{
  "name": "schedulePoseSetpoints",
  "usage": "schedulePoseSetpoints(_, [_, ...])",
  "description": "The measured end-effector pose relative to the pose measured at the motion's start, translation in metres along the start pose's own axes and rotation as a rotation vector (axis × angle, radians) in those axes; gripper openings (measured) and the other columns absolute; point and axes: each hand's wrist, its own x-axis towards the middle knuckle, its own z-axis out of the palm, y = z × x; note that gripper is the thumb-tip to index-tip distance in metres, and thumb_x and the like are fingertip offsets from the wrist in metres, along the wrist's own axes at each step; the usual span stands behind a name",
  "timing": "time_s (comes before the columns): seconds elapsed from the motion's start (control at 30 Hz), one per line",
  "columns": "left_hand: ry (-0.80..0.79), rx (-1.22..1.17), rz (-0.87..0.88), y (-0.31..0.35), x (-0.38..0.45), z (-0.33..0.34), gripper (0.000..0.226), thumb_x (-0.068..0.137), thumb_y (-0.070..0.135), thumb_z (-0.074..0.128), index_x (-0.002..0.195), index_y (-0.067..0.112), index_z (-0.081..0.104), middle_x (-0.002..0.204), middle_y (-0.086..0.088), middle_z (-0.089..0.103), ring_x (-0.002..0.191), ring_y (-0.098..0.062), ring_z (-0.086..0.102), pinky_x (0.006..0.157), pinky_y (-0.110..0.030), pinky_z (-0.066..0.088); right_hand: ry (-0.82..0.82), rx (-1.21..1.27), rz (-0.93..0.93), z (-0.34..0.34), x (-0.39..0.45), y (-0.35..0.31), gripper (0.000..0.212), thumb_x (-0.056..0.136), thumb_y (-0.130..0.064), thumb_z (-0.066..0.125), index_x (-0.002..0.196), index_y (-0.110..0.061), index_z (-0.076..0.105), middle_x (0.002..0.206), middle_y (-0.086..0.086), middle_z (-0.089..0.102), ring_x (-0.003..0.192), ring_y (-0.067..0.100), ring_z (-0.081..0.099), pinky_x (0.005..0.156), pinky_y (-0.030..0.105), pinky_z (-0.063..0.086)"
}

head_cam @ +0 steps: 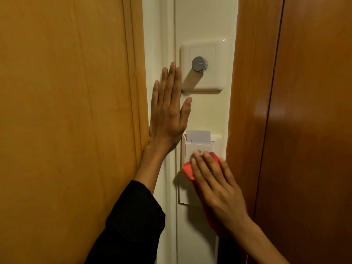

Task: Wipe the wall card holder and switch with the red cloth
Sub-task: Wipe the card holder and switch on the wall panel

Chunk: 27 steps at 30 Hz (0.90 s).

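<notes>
Glossy wood, smooth cream plastic and a soft red cloth on a painted wall.

The left wood panel [66,111] looks matt, with a fine orange-brown grain; the right wooden door [304,130] is darker, varnished and glossy, showing soft reflections. Between them the cream wall [205,20] appears smoothly painted with a slight sheen. The dial plate [219,54] looks like smooth, shiny plastic, and its grey knob [199,64] has a dull metallic finish. The card holder [192,150] is smooth white plastic holding a matt white card [198,135]. The red cloth [187,169] looks soft and matt. The sleeve [133,221] is matt black fabric.
</notes>
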Motion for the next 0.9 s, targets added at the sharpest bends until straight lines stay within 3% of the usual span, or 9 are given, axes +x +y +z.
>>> schedulePoseSetpoints(0.1, [-0.016, 0.006, -0.003, 0.003, 0.001, -0.003, 0.064, 0.106, 0.04, 0.025, 0.161, 0.009, 0.012, 0.171, -0.011, 0.013, 0.161, -0.027, 0.009, 0.132, -0.048, 0.006, 0.126, 0.07, 0.154, -0.003, 0.024, 0.002, 0.083, 0.094, -0.02, 0.064, 0.16, -0.004, 0.016, 0.172, 0.014, 0.007, 0.159, 0.032, 0.005, 0.131, 0.047, 0.0])
schedulePoseSetpoints(0.17, [-0.013, 0.011, -0.006, 0.004, 0.002, -0.002, 0.065, 0.105, 0.04, 0.026, 0.16, 0.007, 0.016, 0.17, -0.015, 0.017, 0.16, -0.03, 0.014, 0.131, -0.051, 0.009, 0.176, 0.109, 0.204, -0.003, 0.05, -0.007, 0.078, 0.096, -0.016, 0.061, 0.16, -0.004, 0.018, 0.17, 0.016, 0.015, 0.159, 0.032, 0.007, 0.131, 0.048, 0.002])
schedulePoseSetpoints(0.37, [-0.008, 0.014, 0.002, 0.001, 0.0, -0.001, 0.065, 0.107, 0.044, 0.022, 0.161, 0.01, 0.012, 0.171, -0.011, 0.013, 0.161, -0.027, 0.01, 0.132, -0.043, 0.002, 0.021, -0.017, -0.06, 0.002, 0.015, 0.001, 0.078, 0.095, -0.014, 0.064, 0.16, -0.005, 0.021, 0.17, 0.017, 0.016, 0.159, 0.032, 0.009, 0.13, 0.05, 0.008])
schedulePoseSetpoints(0.57, [-0.014, 0.016, -0.001, 0.003, 0.001, -0.001, 0.065, 0.106, 0.041, 0.027, 0.16, 0.007, 0.017, 0.17, -0.014, 0.017, 0.16, -0.03, 0.013, 0.131, -0.047, 0.006, 0.161, 0.088, 0.177, -0.001, 0.049, -0.008, 0.074, 0.098, -0.018, 0.062, 0.159, -0.004, 0.023, 0.167, 0.017, 0.024, 0.159, 0.033, 0.01, 0.131, 0.049, 0.006])
schedulePoseSetpoints(0.67, [-0.003, 0.007, 0.002, 0.002, 0.003, -0.001, 0.066, 0.104, 0.04, 0.029, 0.159, 0.004, 0.021, 0.168, -0.018, 0.022, 0.158, -0.033, 0.018, 0.13, -0.05, 0.008, 0.138, 0.059, 0.102, 0.001, 0.054, -0.017, 0.069, 0.099, -0.013, 0.06, 0.158, -0.005, 0.027, 0.167, 0.016, 0.025, 0.158, 0.033, 0.016, 0.129, 0.05, 0.015])
schedulePoseSetpoints(0.8, [-0.004, 0.001, -0.002, 0.001, 0.001, -0.001, 0.064, 0.106, 0.042, 0.025, 0.161, 0.01, 0.014, 0.171, -0.012, 0.015, 0.161, -0.027, 0.011, 0.132, -0.046, 0.006, 0.009, -0.019, -0.043, -0.005, 0.013, 0.002, 0.073, 0.095, -0.015, 0.065, 0.157, -0.004, 0.028, 0.166, 0.018, 0.027, 0.156, 0.035, 0.02, 0.128, 0.052, 0.02])
schedulePoseSetpoints(0.9, [-0.004, 0.01, 0.0, 0.001, 0.0, -0.002, 0.064, 0.107, 0.041, 0.023, 0.162, 0.01, 0.011, 0.171, -0.01, 0.012, 0.161, -0.025, 0.009, 0.132, -0.046, 0.006, 0.105, 0.053, 0.117, -0.013, 0.017, 0.015, 0.069, 0.097, -0.021, 0.057, 0.156, -0.003, 0.028, 0.165, 0.02, 0.027, 0.156, 0.036, 0.019, 0.131, 0.048, 0.008])
